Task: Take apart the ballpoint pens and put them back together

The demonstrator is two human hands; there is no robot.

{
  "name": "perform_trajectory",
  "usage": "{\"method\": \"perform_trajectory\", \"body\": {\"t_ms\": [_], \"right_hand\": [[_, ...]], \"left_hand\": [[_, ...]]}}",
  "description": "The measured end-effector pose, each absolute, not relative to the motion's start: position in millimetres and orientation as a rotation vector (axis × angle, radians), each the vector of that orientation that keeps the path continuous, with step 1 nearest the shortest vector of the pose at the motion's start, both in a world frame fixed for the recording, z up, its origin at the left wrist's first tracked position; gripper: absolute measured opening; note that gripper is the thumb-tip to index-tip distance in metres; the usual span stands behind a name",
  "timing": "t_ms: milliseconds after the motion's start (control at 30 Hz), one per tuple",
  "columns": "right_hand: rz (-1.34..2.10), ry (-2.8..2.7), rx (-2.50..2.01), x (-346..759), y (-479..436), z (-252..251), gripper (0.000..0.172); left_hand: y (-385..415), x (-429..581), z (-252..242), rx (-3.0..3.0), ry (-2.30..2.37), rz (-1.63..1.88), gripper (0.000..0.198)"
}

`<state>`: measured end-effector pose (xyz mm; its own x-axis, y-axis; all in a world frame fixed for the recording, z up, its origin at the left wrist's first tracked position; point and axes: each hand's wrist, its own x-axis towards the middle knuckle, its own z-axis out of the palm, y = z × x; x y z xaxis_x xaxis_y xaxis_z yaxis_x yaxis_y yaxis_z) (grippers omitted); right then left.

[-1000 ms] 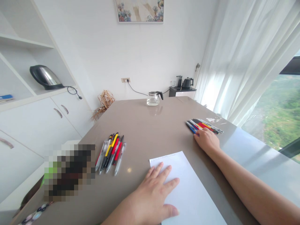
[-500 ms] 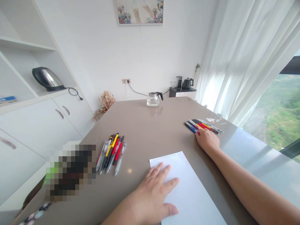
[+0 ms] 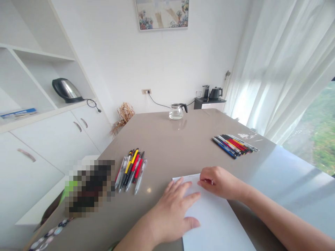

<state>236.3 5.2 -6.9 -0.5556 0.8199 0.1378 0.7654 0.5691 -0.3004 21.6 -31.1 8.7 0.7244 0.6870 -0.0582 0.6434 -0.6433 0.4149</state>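
On the glossy taupe worktop [image 3: 157,139], the left hand [image 3: 176,211] lies spread on a white rectangular paper sheet [image 3: 214,223]. The right hand [image 3: 219,182] is curled at its far right corner; whether it pinches anything, I cannot tell. Slim multicoloured plastic pens [image 3: 131,161] lie left; a second pen group [image 3: 234,144] lies beyond, right.

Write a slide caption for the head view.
Left hand spread on white paper, right hand curled near its far edge; pens in two groups.

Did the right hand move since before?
Yes. The right hand has moved farther from the glass pot, away from the right-hand pens and over to the paper.
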Motion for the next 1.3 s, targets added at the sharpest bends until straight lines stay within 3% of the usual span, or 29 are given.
{"method": "perform_trajectory", "body": {"t_ms": [100, 200, 333, 667, 867, 933, 1067, 1200, 1300], "right_hand": [[0.29, -2.628, -1.315, 231, 2, -13, 0.021], [0.253, -2.621, -1.354, 233, 6, -15, 0.021], [0.246, -2.609, -1.366, 234, 6, -15, 0.021], [0.178, -2.618, -1.339, 236, 4, -18, 0.02], [0.151, -2.549, -1.292, 237, 3, -14, 0.021], [0.232, -2.378, -1.304, 237, 2, -10, 0.022], [0.6, -2.112, -1.191, 236, -2, -2, 0.045], [0.776, -2.182, -1.067, 233, -5, 1, 0.03], [0.729, -2.054, -1.148, 230, -6, 4, 0.029]], "left_hand": [[-13, 7, 9, 2.541, 1.578, 0.391, 0.029], [8, -20, 12, 2.409, 2.177, 0.474, 0.031], [24, -50, 11, 2.204, 2.453, 0.285, 0.031], [29, -56, -2, 2.179, 2.41, 0.127, 0.026], [16, -26, 2, 2.54, 2.019, 0.43, 0.018], [8, -11, 4, 2.619, 1.748, 0.508, 0.015], [-10, 14, 4, 2.654, 1.472, 0.484, 0.012], [-18, 20, 6, 2.641, 1.339, 0.611, 0.009], [-15, 13, 11, 2.395, 1.333, 0.805, 0.013]]}}
